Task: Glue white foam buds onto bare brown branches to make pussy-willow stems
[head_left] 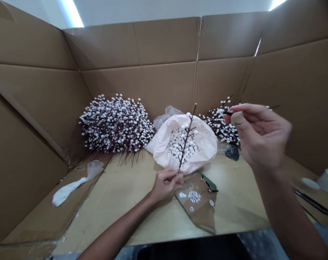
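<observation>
My left hand pinches the lower end of a thin brown branched stem, which stands nearly upright with a few white balls on its upper twigs. Behind the stem lies an open pale plastic bag full of small white balls. Raised at the right, my right hand is closed, with a small dark object between thumb and forefinger; what it is cannot be made out. Below the bag is a brown board with white smears and a green strip on it.
A large pile of white-berried stems lies at the left rear, a smaller bunch at the right rear. A white bag rests at left, a black-handled tool at right. Cardboard walls surround the table.
</observation>
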The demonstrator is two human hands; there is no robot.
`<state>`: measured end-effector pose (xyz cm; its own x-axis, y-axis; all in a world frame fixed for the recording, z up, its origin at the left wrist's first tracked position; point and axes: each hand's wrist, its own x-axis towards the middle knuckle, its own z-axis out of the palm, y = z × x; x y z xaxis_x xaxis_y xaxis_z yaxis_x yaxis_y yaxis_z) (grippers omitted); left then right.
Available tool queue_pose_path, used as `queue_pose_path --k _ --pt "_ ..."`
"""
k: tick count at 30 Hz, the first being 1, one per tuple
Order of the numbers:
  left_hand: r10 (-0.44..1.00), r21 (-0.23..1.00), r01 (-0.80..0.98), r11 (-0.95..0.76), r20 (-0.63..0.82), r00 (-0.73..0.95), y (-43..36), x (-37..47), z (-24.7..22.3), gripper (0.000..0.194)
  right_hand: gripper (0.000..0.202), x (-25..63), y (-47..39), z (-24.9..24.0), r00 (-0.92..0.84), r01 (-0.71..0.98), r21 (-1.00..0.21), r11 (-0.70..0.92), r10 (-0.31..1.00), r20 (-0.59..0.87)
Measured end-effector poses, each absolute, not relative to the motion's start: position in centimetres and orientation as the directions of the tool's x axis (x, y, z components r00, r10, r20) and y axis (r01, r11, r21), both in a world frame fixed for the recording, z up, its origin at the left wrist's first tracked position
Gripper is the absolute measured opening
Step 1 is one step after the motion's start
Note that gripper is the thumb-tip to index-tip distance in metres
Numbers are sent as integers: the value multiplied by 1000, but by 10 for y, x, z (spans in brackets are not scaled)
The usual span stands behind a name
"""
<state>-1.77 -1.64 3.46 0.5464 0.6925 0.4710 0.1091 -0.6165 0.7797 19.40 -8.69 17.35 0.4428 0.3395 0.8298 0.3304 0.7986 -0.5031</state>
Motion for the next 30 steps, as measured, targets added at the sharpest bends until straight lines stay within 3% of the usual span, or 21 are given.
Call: queue_pose_path --k 3,6,9,11,17,30 --pt "712 779 112 -616 491 502 -12 -14 28 23 15 209 -101 140 390 255 -752 607 647 655" --pt "716 795 75 -602 496 491 -8 -11 23 23 20 221 -121 100 281 215 -925 313 887 365" --pt "706 799 36 -600 508 493 -8 -9 21 22 28 228 -140 58 175 249 -965 83 976 129" --pt "700 797 34 -603 507 503 -9 -9 21 20 31 232 -151 31 143 301 -953 19 988 65" --pt "703 802 42 -596 495 511 -11 -8 20 21 23 236 -166 -16 80 471 -880 69 989 121" --pt "709 798 71 -598 486 511 -16 -5 25 21 16 228 -162 -14 33 486 -849 205 967 252"
